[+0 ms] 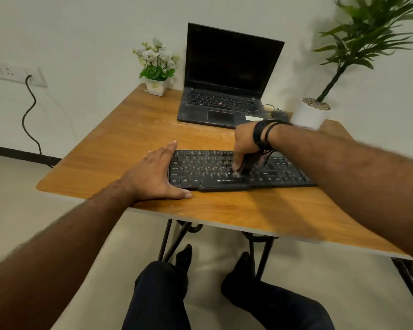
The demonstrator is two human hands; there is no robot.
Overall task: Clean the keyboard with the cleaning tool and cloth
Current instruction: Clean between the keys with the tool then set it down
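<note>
A black keyboard (205, 167) lies across the wooden table (129, 129), near its front edge. My left hand (156, 173) lies flat with straight fingers against the keyboard's left end, the thumb along its front edge. My right hand (244, 145) is above the middle keys, fingers curled downward around a small dark cleaning tool (240, 171) whose tip touches the keys. The tool is blurred and mostly hidden by the fingers. No cloth shows.
An open black laptop (224, 98) stands behind the keyboard. A small white flower pot (156, 88) is at the back left, a larger potted plant (311, 113) at the back right. A dark cable and mouse-like object (278, 114) lie beside the laptop.
</note>
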